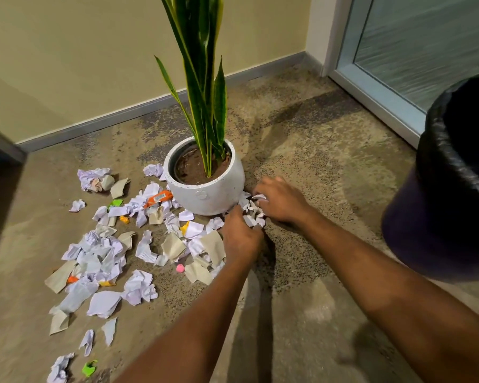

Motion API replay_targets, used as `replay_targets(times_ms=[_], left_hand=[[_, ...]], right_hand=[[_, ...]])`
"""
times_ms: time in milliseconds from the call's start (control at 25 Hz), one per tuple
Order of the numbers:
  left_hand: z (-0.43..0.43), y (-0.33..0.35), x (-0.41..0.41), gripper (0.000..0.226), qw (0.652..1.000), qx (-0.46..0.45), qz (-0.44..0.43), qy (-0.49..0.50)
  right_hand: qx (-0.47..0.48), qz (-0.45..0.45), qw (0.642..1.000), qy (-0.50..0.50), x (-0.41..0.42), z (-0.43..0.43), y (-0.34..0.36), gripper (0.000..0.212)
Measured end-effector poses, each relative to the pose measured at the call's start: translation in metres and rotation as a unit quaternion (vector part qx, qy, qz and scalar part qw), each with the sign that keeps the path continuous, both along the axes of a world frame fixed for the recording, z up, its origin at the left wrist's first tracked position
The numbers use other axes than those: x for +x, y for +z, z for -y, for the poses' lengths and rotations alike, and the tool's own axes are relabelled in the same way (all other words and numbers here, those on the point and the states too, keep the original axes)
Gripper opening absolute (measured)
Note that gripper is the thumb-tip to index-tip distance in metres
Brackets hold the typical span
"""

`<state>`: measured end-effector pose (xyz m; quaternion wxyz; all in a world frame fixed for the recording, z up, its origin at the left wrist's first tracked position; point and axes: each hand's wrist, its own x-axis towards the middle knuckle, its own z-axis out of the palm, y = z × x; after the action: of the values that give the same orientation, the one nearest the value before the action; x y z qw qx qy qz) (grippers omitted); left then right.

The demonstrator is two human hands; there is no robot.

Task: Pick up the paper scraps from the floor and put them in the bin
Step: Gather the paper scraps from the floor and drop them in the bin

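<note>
Left hand (pixel 241 236) and right hand (pixel 281 200) cup a clump of crumpled white paper scraps (pixel 253 212) between them beside the white round plant pot (pixel 208 193), likely gathering a handful. Black-lined dark bin (pixel 451 189) stands right; most scraps remain on floor.

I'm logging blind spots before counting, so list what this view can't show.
All in the head view.
- Dark bag-lined round bin: cut off by right edge; inside too dark.
- Crumpled white paper scraps beside white round plant pot: partly covered by left hand and right hand; count unclear.
- Orange wrapper: label print too small.
</note>
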<state>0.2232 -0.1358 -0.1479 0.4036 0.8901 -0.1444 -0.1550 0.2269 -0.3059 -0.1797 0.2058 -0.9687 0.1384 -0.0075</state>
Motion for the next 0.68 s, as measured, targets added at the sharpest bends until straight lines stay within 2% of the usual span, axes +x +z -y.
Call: replay_targets(times_ms=[160, 360, 480, 560, 680], left_hand=[[0.001, -0.001, -0.004, 0.038, 1.000, -0.027, -0.010, 0.004], [-0.008, -0.001, -0.010, 0.032, 0.996, -0.063, -0.055, 0.022], [-0.017, 0.004, -0.018, 0.043, 0.992, -0.081, -0.096, 0.031], [-0.022, 0.010, -0.022, 0.050, 0.986, -0.107, -0.126, 0.036], [-0.023, 0.022, -0.024, 0.044, 0.978, -0.142, -0.149, 0.022]], right_hand=[[0.012, 0.008, 0.998, -0.068, -0.028, -0.029, -0.005, 0.026], [0.199, 0.042, 0.965, -0.167, -0.047, -0.065, 0.006, 0.022], [0.321, 0.041, 0.919, -0.224, -0.060, -0.074, 0.016, 0.019], [0.410, 0.036, 0.874, -0.257, -0.071, -0.075, 0.025, 0.016], [0.507, 0.043, 0.811, -0.290, -0.084, -0.075, 0.043, 0.013]])
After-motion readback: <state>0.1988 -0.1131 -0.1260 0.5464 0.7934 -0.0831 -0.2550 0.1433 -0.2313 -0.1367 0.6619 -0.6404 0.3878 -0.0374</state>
